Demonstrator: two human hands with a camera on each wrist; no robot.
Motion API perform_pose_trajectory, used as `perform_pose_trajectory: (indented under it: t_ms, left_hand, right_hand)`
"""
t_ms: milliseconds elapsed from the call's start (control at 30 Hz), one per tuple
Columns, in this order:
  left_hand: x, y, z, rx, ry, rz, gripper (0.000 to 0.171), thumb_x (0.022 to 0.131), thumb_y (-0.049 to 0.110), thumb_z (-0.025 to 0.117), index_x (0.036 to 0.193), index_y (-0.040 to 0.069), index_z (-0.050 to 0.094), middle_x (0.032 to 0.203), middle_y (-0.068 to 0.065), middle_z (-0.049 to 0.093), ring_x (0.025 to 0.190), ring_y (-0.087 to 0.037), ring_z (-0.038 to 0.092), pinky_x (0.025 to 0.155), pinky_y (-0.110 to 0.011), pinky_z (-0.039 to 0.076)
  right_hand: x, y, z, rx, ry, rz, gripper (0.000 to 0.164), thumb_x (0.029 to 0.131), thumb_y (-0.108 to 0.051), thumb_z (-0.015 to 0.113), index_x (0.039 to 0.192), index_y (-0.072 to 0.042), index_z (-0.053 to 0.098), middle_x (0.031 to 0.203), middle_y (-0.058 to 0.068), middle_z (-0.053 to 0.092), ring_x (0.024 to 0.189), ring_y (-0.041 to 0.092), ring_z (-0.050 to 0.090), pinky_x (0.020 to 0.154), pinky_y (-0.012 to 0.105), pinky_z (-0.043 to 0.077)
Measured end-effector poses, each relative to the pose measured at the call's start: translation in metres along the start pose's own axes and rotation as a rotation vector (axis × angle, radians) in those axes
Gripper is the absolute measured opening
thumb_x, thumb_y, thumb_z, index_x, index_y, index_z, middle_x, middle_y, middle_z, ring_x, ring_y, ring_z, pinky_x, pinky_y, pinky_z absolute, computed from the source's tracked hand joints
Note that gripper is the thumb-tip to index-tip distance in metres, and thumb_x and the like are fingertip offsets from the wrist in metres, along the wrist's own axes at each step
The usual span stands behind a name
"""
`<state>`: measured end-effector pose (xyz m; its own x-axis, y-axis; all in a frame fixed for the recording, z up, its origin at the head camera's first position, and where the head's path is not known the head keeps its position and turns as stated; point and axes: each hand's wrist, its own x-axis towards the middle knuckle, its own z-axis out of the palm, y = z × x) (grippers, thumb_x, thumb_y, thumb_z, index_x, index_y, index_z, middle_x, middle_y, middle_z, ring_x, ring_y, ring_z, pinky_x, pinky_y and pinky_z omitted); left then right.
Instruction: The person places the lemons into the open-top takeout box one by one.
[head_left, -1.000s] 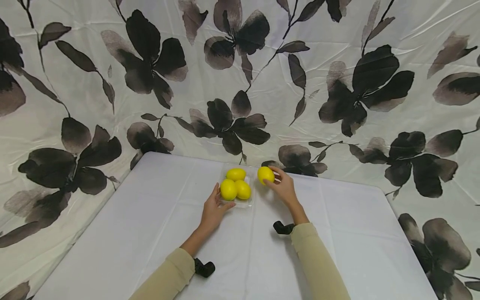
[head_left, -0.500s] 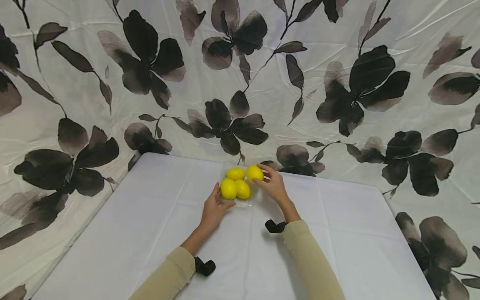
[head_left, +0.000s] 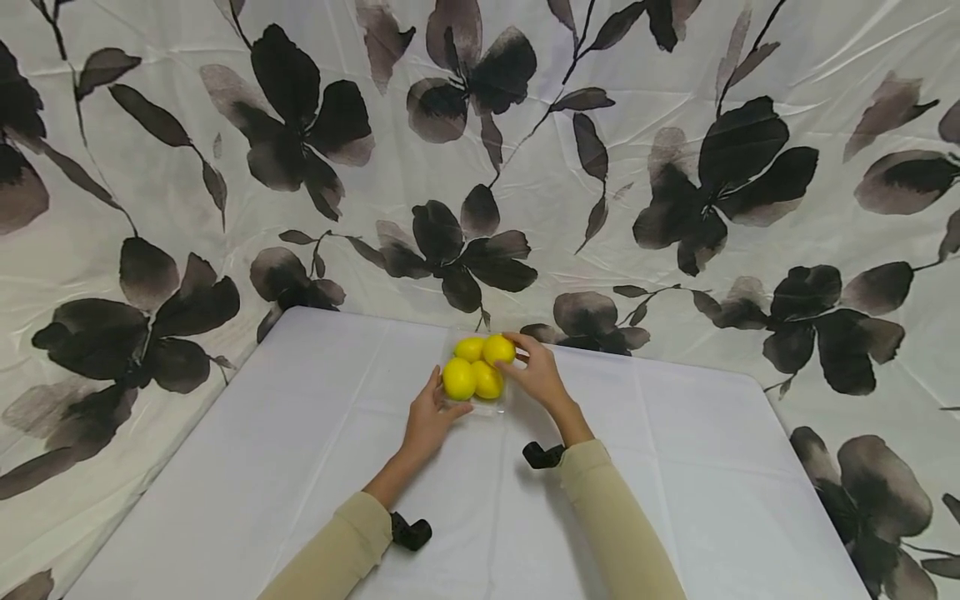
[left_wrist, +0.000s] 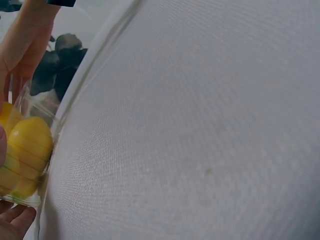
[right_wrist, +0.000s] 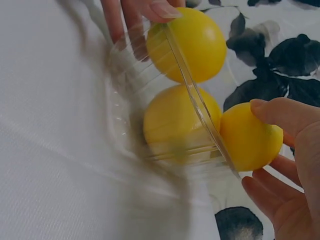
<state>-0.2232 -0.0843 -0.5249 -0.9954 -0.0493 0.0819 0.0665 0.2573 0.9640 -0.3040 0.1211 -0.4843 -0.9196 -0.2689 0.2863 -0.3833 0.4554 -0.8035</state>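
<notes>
A clear plastic container stands near the far side of the table with three yellow lemons in it: one at the back, one at the left and one at the front right. My left hand holds the container's left side, thumb at the rim and fingers around the outer wall. In my right hand a fourth lemon is pinched between thumb and fingers at the container's right rim, up against the other lemons. The left wrist view catches lemons through the clear wall.
A white cloth covers the table. Just past its far edge hangs a floral-patterned fabric. Both wrists wear black devices, one on the left and one on the right.
My right hand has moved left with its lemon, from beside the container to over its back right corner. The left hand has stayed on the container.
</notes>
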Motion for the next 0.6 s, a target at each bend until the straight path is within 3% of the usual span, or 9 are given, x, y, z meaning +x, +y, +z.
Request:
perform_pose_trajectory:
  t_ms: [200,400,600]
  left_hand:
    - [0.005,-0.001,0.002,0.005,-0.017,-0.002,0.096,0.085,0.016,0.078,0.157,0.001,0.016,0.16,-0.02,0.026,0.143,-0.035,0.037,0.116,-0.046,0.037]
    - [0.01,-0.005,0.0,0.041,0.01,0.005,0.096,0.085,0.017,0.079,0.156,0.0,0.017,0.159,-0.02,0.03,0.134,-0.035,0.048,0.113,-0.048,0.041]
    - [0.005,0.0,-0.009,0.085,0.03,0.005,0.098,0.087,0.024,0.077,0.158,0.002,0.013,0.161,-0.02,0.024,0.144,-0.037,0.035,0.119,-0.051,0.032]
  right_hand:
    - [-0.006,0.003,-0.005,-0.001,0.021,0.014,0.054,0.087,-0.018,0.077,0.136,-0.007,0.057,0.138,0.013,0.057,0.129,0.032,0.055,0.101,0.042,0.053]
    - [-0.013,-0.003,-0.011,-0.003,0.038,-0.005,0.055,0.087,-0.016,0.077,0.136,-0.004,0.057,0.139,0.014,0.056,0.13,0.034,0.054,0.1,0.044,0.054]
    - [-0.025,-0.011,-0.027,-0.03,0.058,-0.029,0.05,0.089,-0.018,0.075,0.135,-0.006,0.058,0.138,0.013,0.058,0.129,0.034,0.055,0.1,0.039,0.054]
